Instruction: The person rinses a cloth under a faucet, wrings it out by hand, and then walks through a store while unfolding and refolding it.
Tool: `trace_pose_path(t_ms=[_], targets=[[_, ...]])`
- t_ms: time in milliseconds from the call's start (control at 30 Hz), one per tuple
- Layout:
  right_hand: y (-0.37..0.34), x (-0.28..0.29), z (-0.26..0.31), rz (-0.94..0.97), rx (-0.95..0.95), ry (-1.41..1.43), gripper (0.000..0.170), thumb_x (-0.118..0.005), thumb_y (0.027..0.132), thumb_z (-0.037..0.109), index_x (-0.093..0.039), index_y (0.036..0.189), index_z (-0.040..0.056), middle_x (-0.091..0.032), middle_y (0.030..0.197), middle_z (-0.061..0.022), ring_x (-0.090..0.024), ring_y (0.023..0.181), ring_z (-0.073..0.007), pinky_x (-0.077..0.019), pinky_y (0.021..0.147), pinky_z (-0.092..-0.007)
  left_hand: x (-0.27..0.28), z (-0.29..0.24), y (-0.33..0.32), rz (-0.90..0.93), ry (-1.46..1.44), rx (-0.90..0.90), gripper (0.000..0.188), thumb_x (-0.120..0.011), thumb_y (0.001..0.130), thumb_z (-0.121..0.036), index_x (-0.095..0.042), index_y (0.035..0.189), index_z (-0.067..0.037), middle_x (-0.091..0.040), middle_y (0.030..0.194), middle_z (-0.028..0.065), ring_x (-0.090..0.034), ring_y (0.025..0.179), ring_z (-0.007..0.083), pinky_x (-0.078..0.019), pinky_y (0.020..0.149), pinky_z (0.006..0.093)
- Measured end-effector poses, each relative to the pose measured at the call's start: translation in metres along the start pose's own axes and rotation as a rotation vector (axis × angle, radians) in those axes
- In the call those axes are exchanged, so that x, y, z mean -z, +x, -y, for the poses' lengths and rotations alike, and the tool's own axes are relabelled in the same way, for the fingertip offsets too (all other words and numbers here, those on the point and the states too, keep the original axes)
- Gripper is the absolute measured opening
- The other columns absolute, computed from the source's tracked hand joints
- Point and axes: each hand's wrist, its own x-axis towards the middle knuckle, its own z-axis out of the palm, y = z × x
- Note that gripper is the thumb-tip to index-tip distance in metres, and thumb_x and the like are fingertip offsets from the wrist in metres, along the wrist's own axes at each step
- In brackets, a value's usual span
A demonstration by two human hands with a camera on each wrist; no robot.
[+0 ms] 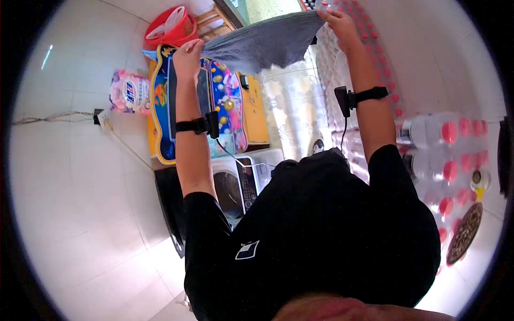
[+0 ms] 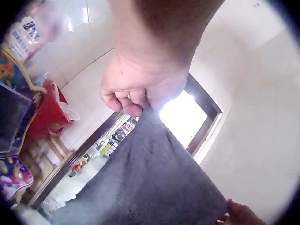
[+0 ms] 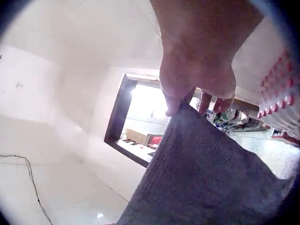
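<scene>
A grey towel is stretched between both hands at arm's length, its lower edge hanging loose. My left hand pinches one upper corner; in the left wrist view the fingers are curled over the gathered cloth. The opposite corner is held by my right hand, thumb on one side and fingers on the other in the right wrist view. From each hand the towel fans out downward, with its top edge pulled taut.
Left of the towel stand a red bucket, a colourful toy console and a detergent bag. A white washing machine is below. Stacked bottles with pink caps line the right. A doorway frame lies beyond.
</scene>
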Motion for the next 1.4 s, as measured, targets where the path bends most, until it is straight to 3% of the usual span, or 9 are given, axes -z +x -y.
trace_pose_path(t_ms=[400,500,833,1033,1100,1167,1233,1267,1400], targets=[[0.065,0.006,0.045,-0.045,-0.093,0.006,0.025,-0.064,0.087,0.03,-0.066,0.089,0.0054,-0.06,0.071,0.0012,-0.053,0.061,-0.0087,-0.0438,0.054,-0.0258,-0.019,-0.019,0.103,0.307,-0.081,-0.239,0.014,-0.063,0.085,-0.003,-0.065,0.098,0.001,-0.065,0.087,0.0044,-0.059,0.074,0.0101,-0.0456,0.069,0.02],[0.097,0.008,0.043,0.137,0.025,0.731,0.028,-0.059,0.088,0.033,-0.064,0.095,0.0061,-0.064,0.071,-0.0046,-0.06,0.062,-0.0151,-0.0483,0.057,-0.0323,-0.031,-0.06,0.144,0.329,-0.325,-0.127,0.015,-0.057,0.09,-0.012,-0.061,0.1,-0.001,-0.063,0.094,0.006,-0.059,0.08,0.0118,-0.0459,0.072,0.0229],[0.098,-0.147,-0.032,0.106,0.217,-0.58,0.029,-0.058,0.088,0.034,-0.063,0.097,0.0064,-0.065,0.072,-0.0064,-0.062,0.065,-0.017,-0.0489,0.059,-0.0338,-0.21,0.065,0.286,0.311,-0.066,0.009,0.052,-0.068,0.077,-0.027,-0.054,0.118,0.003,-0.065,0.101,0.0221,-0.063,0.094,0.03,-0.0486,0.083,0.0366],[0.16,-0.168,-0.037,0.055,0.207,-0.801,0.03,-0.057,0.088,0.034,-0.063,0.098,0.0065,-0.065,0.073,-0.0074,-0.062,0.066,-0.0181,-0.0493,0.06,-0.0347,-0.252,0.037,0.296,-0.118,0.142,-0.574,0.039,-0.064,0.079,-0.019,-0.056,0.111,0.002,-0.062,0.103,0.0249,-0.063,0.092,0.0309,-0.0493,0.08,0.0378],[0.184,-0.177,-0.043,0.044,0.198,-0.842,0.03,-0.057,0.088,0.034,-0.063,0.098,0.0066,-0.065,0.073,-0.0078,-0.063,0.067,-0.0185,-0.0494,0.06,-0.0349,-0.287,0.03,0.302,0.241,-1.211,0.091,0.027,-0.055,0.088,-0.012,-0.052,0.11,0.004,-0.06,0.1,0.0182,-0.064,0.084,0.029,-0.0523,0.069,0.0328],[0.212,-0.185,-0.049,0.032,0.184,-0.873,0.031,-0.056,0.088,0.035,-0.063,0.099,0.0066,-0.065,0.073,-0.0081,-0.063,0.067,-0.0188,-0.0495,0.061,-0.0352,-0.317,0.048,0.324,0.01,-1.463,0.341,0.016,-0.05,0.085,-0.008,-0.05,0.096,0.003,-0.061,0.084,0.0186,-0.065,0.068,0.0284,-0.0554,0.058,0.0366],[0.247,-0.192,-0.057,0.041,0.175,-0.893,0.031,-0.056,0.088,0.035,-0.062,0.099,0.0067,-0.065,0.074,-0.0085,-0.063,0.067,-0.0192,-0.0497,0.061,-0.0355,-0.356,0.08,0.358,-0.112,-1.082,-0.049,0.016,-0.048,0.083,-0.002,-0.047,0.098,0.003,-0.06,0.08,0.0183,-0.064,0.061,0.0287,-0.055,0.056,0.0361],[0.266,-0.195,-0.061,0.052,0.17,-0.905,0.031,-0.056,0.088,0.035,-0.062,0.099,0.0067,-0.065,0.074,-0.0087,-0.063,0.068,-0.0194,-0.0497,0.061,-0.0357,-0.361,0.082,0.373,-0.104,-1.244,0.232,0.016,-0.045,0.082,0.002,-0.046,0.098,0.003,-0.059,0.074,0.0162,-0.064,0.058,0.0269,-0.0534,0.053,0.0342],[0.327,-0.199,-0.07,0.09,0.161,-0.929,0.032,-0.055,0.088,0.035,-0.062,0.1,0.0068,-0.066,0.074,-0.0094,-0.064,0.069,-0.0201,-0.05,0.062,-0.0363,-0.387,0.079,0.42,-0.31,-0.566,-0.008,0.01,-0.044,0.084,-0.001,-0.052,0.091,0.0,-0.058,0.078,0.0124,-0.061,0.06,0.0213,-0.0495,0.056,0.0344]])
